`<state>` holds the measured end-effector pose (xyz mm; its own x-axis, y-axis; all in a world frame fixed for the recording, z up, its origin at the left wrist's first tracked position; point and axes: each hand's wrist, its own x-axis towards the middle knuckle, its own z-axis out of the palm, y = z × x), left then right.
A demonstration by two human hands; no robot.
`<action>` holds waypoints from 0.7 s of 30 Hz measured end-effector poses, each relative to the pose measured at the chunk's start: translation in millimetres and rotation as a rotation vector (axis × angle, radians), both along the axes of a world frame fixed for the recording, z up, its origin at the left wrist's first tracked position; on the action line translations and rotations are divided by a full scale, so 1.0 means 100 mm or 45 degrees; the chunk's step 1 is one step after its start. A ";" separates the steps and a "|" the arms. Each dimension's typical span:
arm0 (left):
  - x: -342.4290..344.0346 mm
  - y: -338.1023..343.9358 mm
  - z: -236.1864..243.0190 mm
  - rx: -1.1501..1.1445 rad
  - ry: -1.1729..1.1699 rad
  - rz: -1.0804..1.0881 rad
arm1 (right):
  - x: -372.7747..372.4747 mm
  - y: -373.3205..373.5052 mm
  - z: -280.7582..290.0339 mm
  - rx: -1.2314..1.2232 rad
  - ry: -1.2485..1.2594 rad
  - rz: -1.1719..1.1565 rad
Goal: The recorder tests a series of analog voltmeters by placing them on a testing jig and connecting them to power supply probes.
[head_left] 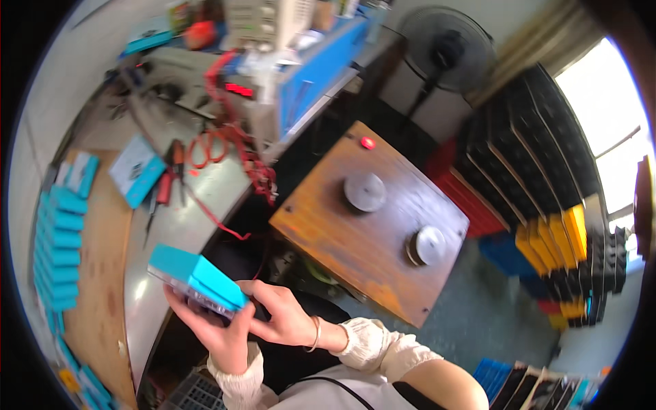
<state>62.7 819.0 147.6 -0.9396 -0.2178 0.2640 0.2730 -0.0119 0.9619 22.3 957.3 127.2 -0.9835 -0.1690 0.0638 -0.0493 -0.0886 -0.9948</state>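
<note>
A small turquoise box [198, 275] with a printed, paler lower side is held above my lap, just off the bench edge. My left hand [215, 331] supports it from below, its thumb up along the near end. At the box's right end, my right hand [279, 311] has its fingers closed against the corner; its fingertips are partly hidden. On the bench to the left stands a long row of similar turquoise boxes [61, 249]. Another box, white and turquoise [139, 171], lies farther back beside orange-handled scissors [207, 149] and a red-handled screwdriver [164, 188].
To the right stands a wooden board [383, 198] bearing two round metal discs [364, 192] and a red button. Red cables [253, 157] hang over the bench edge. Behind are a blue panel [321, 75] and a fan [445, 51]. Black and yellow bins [529, 147] are stacked at right.
</note>
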 end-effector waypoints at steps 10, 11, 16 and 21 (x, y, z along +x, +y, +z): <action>-0.48 2.20 -0.38 -0.702 0.230 -0.602 | 1.28 2.27 -0.46 0.939 -0.092 -0.887; -0.68 2.37 -0.43 -0.774 0.296 -0.693 | 1.30 2.37 -0.55 1.006 -0.132 -0.992; -1.36 3.11 -0.60 -1.100 0.446 -1.185 | 1.35 2.41 -0.92 0.926 0.001 -1.086; -1.63 3.09 -0.72 -1.354 0.328 -1.235 | 1.19 2.27 -1.07 0.866 -0.036 -1.018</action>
